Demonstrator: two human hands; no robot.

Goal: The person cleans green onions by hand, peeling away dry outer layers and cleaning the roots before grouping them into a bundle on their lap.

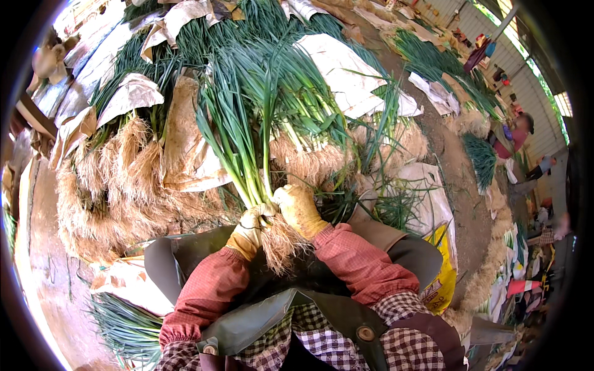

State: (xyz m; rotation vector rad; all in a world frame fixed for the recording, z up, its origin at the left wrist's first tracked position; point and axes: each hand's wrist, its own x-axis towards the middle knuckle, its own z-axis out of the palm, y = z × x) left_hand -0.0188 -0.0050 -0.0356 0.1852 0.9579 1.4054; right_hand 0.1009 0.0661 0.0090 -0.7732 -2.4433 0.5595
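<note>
Both my hands, in yellowish work gloves, are at the base of a bunch of green onions (242, 157) above my lap. My left hand (247, 232) is wrapped round the pale stems just over the roots. Closed as well, my right hand (299, 210) presses against the right side of the stems; what lies inside its fingers is partly hidden. The long leaves point up and away from me. Below my hands hangs a tangle of tan roots (281, 246). A thin dark strand shows by the left fingers; I cannot tell whether it is a tie.
More green onions with bushy roots (114, 173) lie in heaps ahead and left, partly under pale sheets (337, 71). Loose leaves (399, 210) lie near my right knee, beside a yellow bag (440, 266). Another bunch (127, 328) rests at lower left. A person (516, 133) is far right.
</note>
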